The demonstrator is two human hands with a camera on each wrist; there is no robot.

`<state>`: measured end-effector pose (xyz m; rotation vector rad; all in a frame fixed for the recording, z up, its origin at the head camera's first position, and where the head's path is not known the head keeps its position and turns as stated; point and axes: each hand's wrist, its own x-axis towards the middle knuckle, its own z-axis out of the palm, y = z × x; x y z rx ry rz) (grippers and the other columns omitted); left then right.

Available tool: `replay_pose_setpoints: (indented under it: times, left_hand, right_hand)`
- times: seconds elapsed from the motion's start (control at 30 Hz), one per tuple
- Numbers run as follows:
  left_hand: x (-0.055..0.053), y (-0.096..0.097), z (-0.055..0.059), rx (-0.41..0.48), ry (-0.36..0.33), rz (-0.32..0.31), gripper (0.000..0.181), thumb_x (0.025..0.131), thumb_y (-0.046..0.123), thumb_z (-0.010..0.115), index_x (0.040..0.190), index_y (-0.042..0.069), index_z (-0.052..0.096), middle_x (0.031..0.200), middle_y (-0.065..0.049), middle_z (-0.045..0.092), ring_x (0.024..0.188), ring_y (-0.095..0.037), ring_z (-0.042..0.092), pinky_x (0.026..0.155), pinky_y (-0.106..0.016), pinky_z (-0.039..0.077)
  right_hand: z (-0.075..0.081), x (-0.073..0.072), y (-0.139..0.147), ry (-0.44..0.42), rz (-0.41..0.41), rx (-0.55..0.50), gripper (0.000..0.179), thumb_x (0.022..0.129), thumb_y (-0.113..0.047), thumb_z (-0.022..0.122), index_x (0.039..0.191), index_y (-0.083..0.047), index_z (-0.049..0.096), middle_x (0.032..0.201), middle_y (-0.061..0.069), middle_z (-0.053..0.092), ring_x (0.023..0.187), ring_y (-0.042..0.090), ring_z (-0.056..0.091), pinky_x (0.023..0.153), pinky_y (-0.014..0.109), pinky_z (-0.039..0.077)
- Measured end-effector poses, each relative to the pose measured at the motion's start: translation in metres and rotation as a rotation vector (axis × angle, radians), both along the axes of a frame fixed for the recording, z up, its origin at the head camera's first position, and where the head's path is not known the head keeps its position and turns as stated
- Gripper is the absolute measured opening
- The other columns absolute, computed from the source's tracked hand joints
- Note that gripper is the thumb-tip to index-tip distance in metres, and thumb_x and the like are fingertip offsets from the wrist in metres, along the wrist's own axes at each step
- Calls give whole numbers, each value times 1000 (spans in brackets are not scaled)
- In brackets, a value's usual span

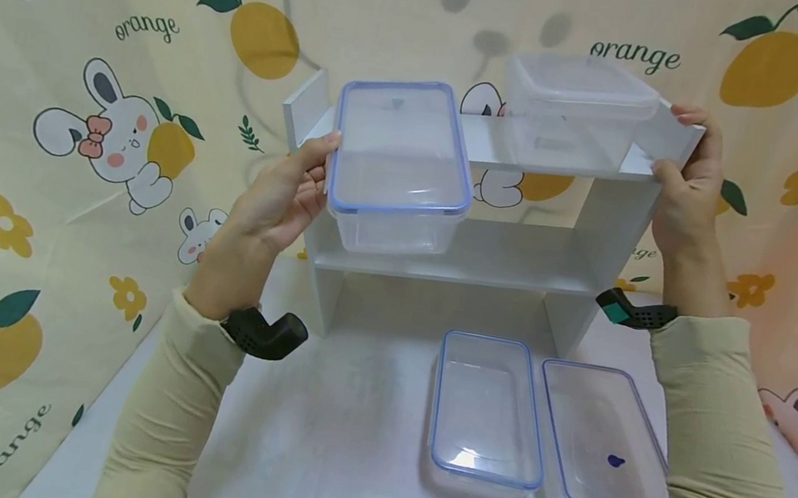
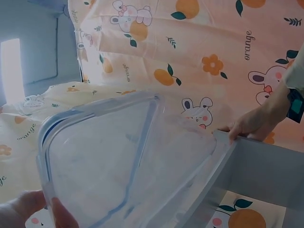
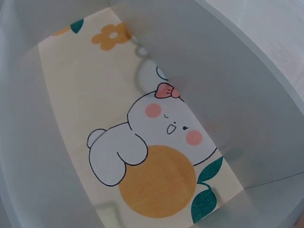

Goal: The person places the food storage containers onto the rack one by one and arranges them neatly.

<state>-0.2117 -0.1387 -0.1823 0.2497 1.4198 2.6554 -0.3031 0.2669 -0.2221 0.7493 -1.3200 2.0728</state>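
Observation:
My left hand (image 1: pixel 265 202) grips the left edge of a clear plastic food container with a blue-rimmed lid (image 1: pixel 404 149). That container overlaps the left part of a white two-tier shelf (image 1: pixel 457 269), its lid tilted toward the head camera. In the left wrist view, fingers of the left hand (image 2: pixel 28 209) show at the container's rim (image 2: pixel 46 156). At the shelf's right end, my right hand (image 1: pixel 691 186) holds the top of the side panel, thumb in front. Beside it, a clear container with a frosted lid (image 1: pixel 576 112) sits on the top board.
Two more clear containers with blue rims, one on the left (image 1: pixel 488 404) and one on the right (image 1: pixel 605 436), lie on the white table (image 1: pixel 313 440) before the shelf. The right sleeve overlaps the right one. A fruit-and-rabbit printed cloth (image 1: pixel 104 244) hangs behind.

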Motion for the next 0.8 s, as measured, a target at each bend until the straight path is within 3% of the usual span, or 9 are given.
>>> replay_pose_setpoints:
  times: [0.23,0.53,0.8]
  left_hand:
    - [-8,2,1,44,-16,-8,19,93,11,60,108,3,54,86,-4,65,75,-11,64,67,-16,58]
    - [-14,5,5,92,-67,-25,32,90,11,65,118,5,51,101,-6,61,87,-13,61,72,-18,58]
    - [-20,8,9,126,-103,-20,38,89,10,64,124,5,50,103,-6,60,88,-13,62,71,-17,58]
  right_hand:
    - [0,0,1,8,9,-1,47,87,23,37,117,-11,51,134,1,47,126,22,36,110,30,36]
    - [1,1,0,17,-2,19,46,88,22,39,118,-11,51,135,3,47,127,23,37,116,35,33]
    - [1,0,0,21,4,10,47,87,23,38,118,-10,52,134,4,47,126,23,38,113,33,35]
